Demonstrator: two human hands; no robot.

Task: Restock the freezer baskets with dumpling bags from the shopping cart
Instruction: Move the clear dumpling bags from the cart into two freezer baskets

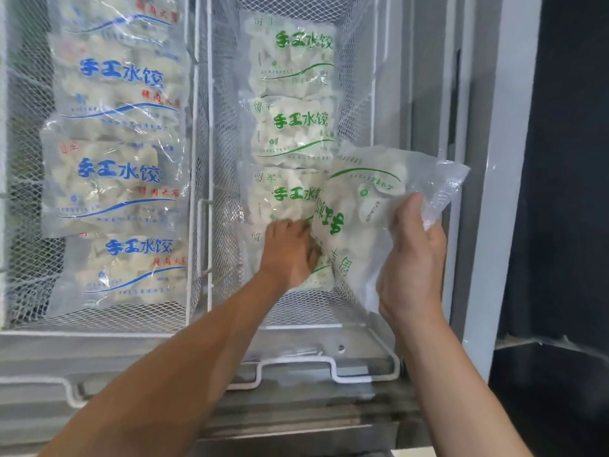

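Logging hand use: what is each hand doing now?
Left hand: curled, gripping the clear green-printed dumpling bag.
Right hand: gripping the same bag.

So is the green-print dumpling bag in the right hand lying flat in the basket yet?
No. The green-print dumpling bag is tilted against the right basket wall, gripped by the right hand.

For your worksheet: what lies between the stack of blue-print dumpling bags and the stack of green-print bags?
In the head view, the two baskets' white wire-mesh walls lie between the blue-print bags and green-print bags.
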